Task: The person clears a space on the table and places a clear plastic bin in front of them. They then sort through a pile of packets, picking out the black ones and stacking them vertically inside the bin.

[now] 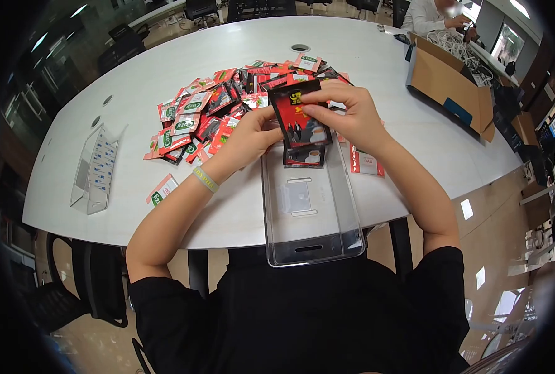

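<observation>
black-and-red sachet (297,118) is hovering over the far end of a clear plastic tray (315,242), tilting a little, with its printed face showing. the right hand (343,111) is pinching it near the top, thumb and fingers closing on its right side. the left hand (257,136) is curling at the sachet's left edge, thumb and forefinger bending close to each other; whether they are gripping it, i cannot tell. just below, a second dark sachet (304,158) is showing at the tray's far end, its upper part hiding behind the held one. the tray is sticking out past the near edge of the white table (227,229). a loose pile of red, pink and black sachets (193,112) is spreading beyond the hands and to their left. a pink-and-red sachet (366,162) is lying just right of the tray, and a pale pink one (162,189) is lying near the left forearm. farther left, a clear holder (93,174) is sitting on the table; to the far right, an open cardboard box (447,87) is resting near white cables (455,47) and another person (425,17).
</observation>
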The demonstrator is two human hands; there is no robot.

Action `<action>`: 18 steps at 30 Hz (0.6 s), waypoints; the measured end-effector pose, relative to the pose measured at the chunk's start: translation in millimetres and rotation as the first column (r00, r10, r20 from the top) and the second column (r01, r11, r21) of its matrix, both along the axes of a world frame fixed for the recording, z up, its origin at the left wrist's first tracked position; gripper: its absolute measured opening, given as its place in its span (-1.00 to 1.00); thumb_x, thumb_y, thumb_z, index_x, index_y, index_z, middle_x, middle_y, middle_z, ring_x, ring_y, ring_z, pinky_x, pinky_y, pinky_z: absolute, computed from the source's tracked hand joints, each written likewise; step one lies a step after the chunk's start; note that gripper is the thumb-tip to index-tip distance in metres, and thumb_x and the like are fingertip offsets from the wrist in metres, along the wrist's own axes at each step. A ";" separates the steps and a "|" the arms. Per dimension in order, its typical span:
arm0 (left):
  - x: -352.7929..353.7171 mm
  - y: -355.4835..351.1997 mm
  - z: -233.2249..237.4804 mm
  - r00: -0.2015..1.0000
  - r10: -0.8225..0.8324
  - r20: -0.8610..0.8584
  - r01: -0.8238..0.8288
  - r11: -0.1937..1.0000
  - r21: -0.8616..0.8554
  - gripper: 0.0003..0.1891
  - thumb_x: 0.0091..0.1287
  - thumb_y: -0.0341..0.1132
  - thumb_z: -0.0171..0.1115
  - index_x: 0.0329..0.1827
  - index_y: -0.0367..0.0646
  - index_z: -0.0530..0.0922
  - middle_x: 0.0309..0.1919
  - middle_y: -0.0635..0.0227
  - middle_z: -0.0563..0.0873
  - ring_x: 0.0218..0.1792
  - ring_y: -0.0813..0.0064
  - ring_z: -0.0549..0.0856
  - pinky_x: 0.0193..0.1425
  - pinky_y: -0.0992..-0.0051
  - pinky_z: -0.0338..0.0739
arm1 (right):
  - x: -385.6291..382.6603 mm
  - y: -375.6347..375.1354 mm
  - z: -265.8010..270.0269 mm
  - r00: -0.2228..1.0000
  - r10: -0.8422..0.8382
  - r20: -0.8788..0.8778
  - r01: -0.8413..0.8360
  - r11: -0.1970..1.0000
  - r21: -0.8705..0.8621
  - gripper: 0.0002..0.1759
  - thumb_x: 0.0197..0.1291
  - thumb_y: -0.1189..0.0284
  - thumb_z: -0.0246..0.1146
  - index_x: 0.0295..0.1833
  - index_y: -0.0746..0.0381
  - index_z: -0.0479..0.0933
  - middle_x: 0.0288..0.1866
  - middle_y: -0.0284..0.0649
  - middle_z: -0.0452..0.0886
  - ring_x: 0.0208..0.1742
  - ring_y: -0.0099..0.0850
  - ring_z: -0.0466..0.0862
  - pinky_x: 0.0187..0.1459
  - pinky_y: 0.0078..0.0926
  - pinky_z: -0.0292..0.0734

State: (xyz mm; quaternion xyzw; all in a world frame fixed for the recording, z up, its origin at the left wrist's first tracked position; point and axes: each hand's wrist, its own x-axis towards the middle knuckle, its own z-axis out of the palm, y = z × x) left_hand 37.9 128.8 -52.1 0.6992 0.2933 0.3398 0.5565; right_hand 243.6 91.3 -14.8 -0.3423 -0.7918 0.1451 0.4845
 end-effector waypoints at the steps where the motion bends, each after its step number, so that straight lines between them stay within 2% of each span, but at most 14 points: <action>1: -0.1 0.5 -0.6 1.000 -0.011 -0.001 0.011 1.000 0.005 -0.69 0.26 -0.38 0.18 0.05 -0.25 0.52 -0.28 0.47 0.67 -0.50 0.84 0.42 -0.55 0.73 0.21 | 1.2 -0.9 0.7 1.000 -0.016 0.009 0.016 1.000 -0.019 -0.85 -0.04 0.51 0.35 -0.29 0.27 0.65 -0.30 -0.27 0.65 -0.35 -0.48 0.58 -0.25 -0.55 0.45; 2: -0.2 1.5 -1.2 1.000 -0.022 -0.003 0.022 1.000 0.011 -0.71 0.26 -0.38 0.18 0.03 -0.25 0.53 -0.29 0.47 0.66 -0.50 0.85 0.43 -0.55 0.73 0.21 | 3.8 -0.3 0.9 1.000 -0.012 0.010 0.012 1.000 -0.015 -0.85 -0.04 0.51 0.35 -0.29 0.27 0.65 -0.30 -0.27 0.65 -0.35 -0.48 0.58 -0.25 -0.55 0.45; 4: 0.2 3.7 -3.7 0.999 -0.038 0.027 0.038 0.999 0.000 -0.73 0.26 -0.39 0.18 0.01 -0.25 0.53 -0.30 0.47 0.66 -0.49 0.85 0.44 -0.55 0.73 0.21 | 10.0 2.5 1.1 0.988 -0.003 0.154 0.002 1.000 0.007 -0.89 -0.11 0.50 0.38 -0.43 0.27 0.60 -0.40 -0.29 0.58 -0.32 -0.43 0.55 -0.20 -0.50 0.43; 5: 0.0 4.8 -5.2 0.997 -0.058 0.055 0.059 0.998 -0.020 -0.75 0.26 -0.40 0.18 -0.02 -0.24 0.54 -0.31 0.47 0.65 -0.47 0.84 0.45 -0.54 0.73 0.22 | 11.2 0.7 0.1 0.980 -0.007 0.197 0.008 1.000 -0.009 -0.85 -0.16 0.50 0.39 -0.47 0.26 0.55 -0.33 -0.28 0.51 -0.23 -0.38 0.51 -0.14 -0.44 0.43; 6: -0.1 3.0 -2.6 0.997 -0.056 0.053 0.057 0.998 -0.020 -0.75 0.26 -0.40 0.18 -0.02 -0.24 0.54 -0.31 0.47 0.65 -0.47 0.84 0.45 -0.54 0.73 0.22 | 10.5 -0.2 0.0 0.981 -0.004 0.195 0.006 1.000 -0.009 -0.85 -0.16 0.50 0.39 -0.47 0.26 0.55 -0.33 -0.28 0.51 -0.23 -0.38 0.51 -0.14 -0.44 0.43; 8: -0.3 -1.8 2.0 0.997 -0.057 0.053 0.060 0.997 -0.057 -0.77 0.25 -0.42 0.18 -0.05 -0.25 0.54 -0.30 0.47 0.65 -0.45 0.84 0.47 -0.53 0.73 0.23 | 9.2 -3.6 0.6 0.946 -0.053 0.321 0.054 0.999 0.004 -0.83 -0.14 0.53 0.35 -0.35 0.23 0.55 -0.15 -0.23 0.48 -0.10 -0.33 0.50 -0.09 -0.40 0.42; 9: -0.3 -1.4 1.5 0.997 -0.058 0.051 0.061 0.996 -0.061 -0.77 0.25 -0.42 0.18 -0.05 -0.25 0.54 -0.30 0.47 0.65 -0.45 0.84 0.47 -0.53 0.73 0.23 | 7.3 -5.0 1.1 0.946 -0.052 0.319 0.055 0.998 0.000 -0.83 -0.14 0.53 0.35 -0.35 0.23 0.55 -0.15 -0.23 0.48 -0.10 -0.33 0.50 -0.09 -0.40 0.42; 11: -0.2 0.5 0.9 0.997 -0.058 0.050 0.059 0.998 -0.015 -0.76 0.24 -0.42 0.18 -0.04 -0.27 0.53 -0.29 0.46 0.66 -0.44 0.84 0.48 -0.51 0.75 0.25 | 0.7 -6.4 2.0 0.937 -0.042 0.346 0.042 0.999 0.007 -0.65 -0.21 0.48 0.38 -0.19 0.21 0.53 0.02 -0.15 0.41 0.07 -0.22 0.47 0.07 -0.35 0.38; 12: -0.2 -0.6 1.3 0.997 -0.059 0.050 0.060 0.998 -0.015 -0.76 0.24 -0.42 0.18 -0.04 -0.27 0.53 -0.29 0.46 0.66 -0.44 0.84 0.48 -0.51 0.75 0.25 | -1.8 -6.3 1.7 0.937 -0.044 0.346 0.044 0.999 0.008 -0.65 -0.21 0.48 0.38 -0.19 0.21 0.53 0.02 -0.15 0.41 0.07 -0.22 0.47 0.07 -0.35 0.38; 14: -0.5 -2.8 5.4 0.998 -0.057 0.012 0.057 0.998 -0.026 -0.72 0.24 -0.41 0.18 0.00 -0.27 0.52 -0.28 0.45 0.66 -0.44 0.83 0.49 -0.51 0.75 0.27 | -6.0 -6.1 3.3 0.907 -0.015 0.421 -0.010 0.998 0.057 -0.51 -0.23 0.34 0.40 -0.09 0.20 0.49 0.10 -0.12 0.37 0.11 -0.18 0.45 0.10 -0.30 0.36; 15: -1.1 -2.3 5.5 0.998 -0.062 0.010 0.062 0.998 -0.016 -0.72 0.24 -0.41 0.18 0.00 -0.27 0.52 -0.28 0.45 0.66 -0.44 0.83 0.49 -0.51 0.75 0.27 | -7.7 -9.8 4.0 0.881 -0.029 0.472 0.019 1.000 0.025 -0.24 -0.30 0.22 0.44 0.14 0.17 0.41 0.18 -0.09 0.35 0.17 -0.13 0.41 0.13 -0.21 0.34; 16: -2.1 -0.9 3.0 0.999 -0.053 0.004 0.053 0.998 -0.032 -0.70 0.23 -0.41 0.19 0.03 -0.26 0.50 -0.28 0.45 0.67 -0.45 0.83 0.49 -0.51 0.75 0.27 | -9.7 -12.8 4.0 0.881 -0.040 0.472 0.025 0.999 0.037 -0.24 -0.30 0.22 0.44 0.14 0.17 0.41 0.18 -0.09 0.35 0.17 -0.13 0.41 0.13 -0.21 0.34; 18: -0.9 1.3 -0.1 0.998 -0.051 0.021 0.051 0.998 -0.021 -0.63 0.23 -0.41 0.18 0.12 -0.26 0.46 -0.30 0.45 0.67 -0.48 0.83 0.48 -0.52 0.75 0.28 | -13.3 -16.6 3.8 0.782 -0.132 0.610 0.046 0.987 0.155 0.05 -0.36 0.23 0.47 0.37 0.13 0.19 0.25 -0.07 0.32 0.20 -0.10 0.39 0.14 -0.13 0.32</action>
